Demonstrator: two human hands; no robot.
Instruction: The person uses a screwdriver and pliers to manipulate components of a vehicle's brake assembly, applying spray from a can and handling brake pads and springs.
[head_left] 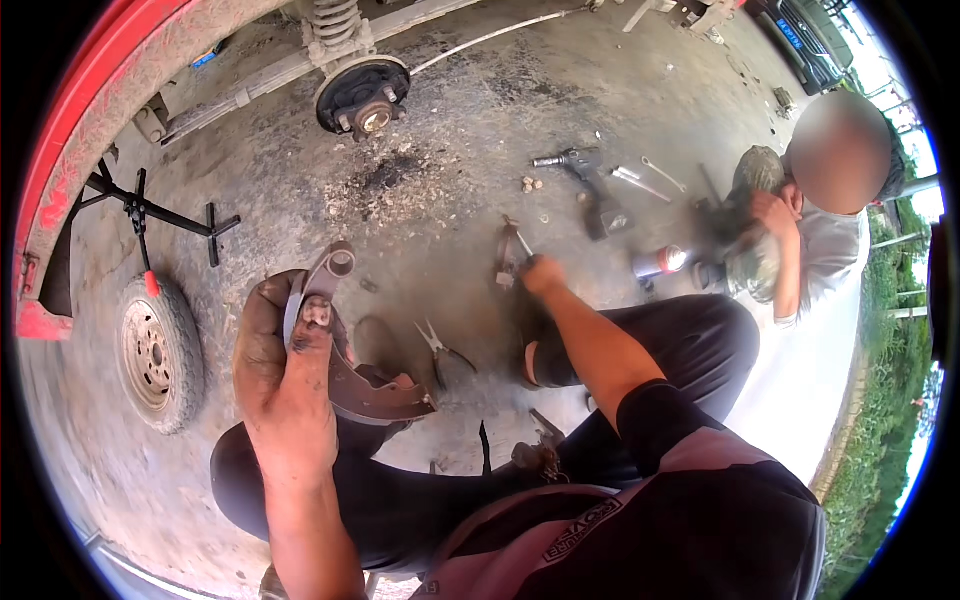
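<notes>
I see the left hand [285,375] clasping a brake shoe [382,400], thumb pressed on it, the shoe's curve running down to the right of that grip. Farther out, I have the right hand [543,277] curled around a slim tool [523,243]. Pliers [436,345] lie between the two grips; a wheel [157,355] sits left of the left one, a drill [592,185] beyond the right.

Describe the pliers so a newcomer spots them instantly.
Start at the tyred wheel at the picture's left, on the concrete floor. Go right, past the left hand and its curved brake shoe, to the pliers. Slim, parted metal jaws and dark, splayed handles set them apart from the shoe.
</notes>
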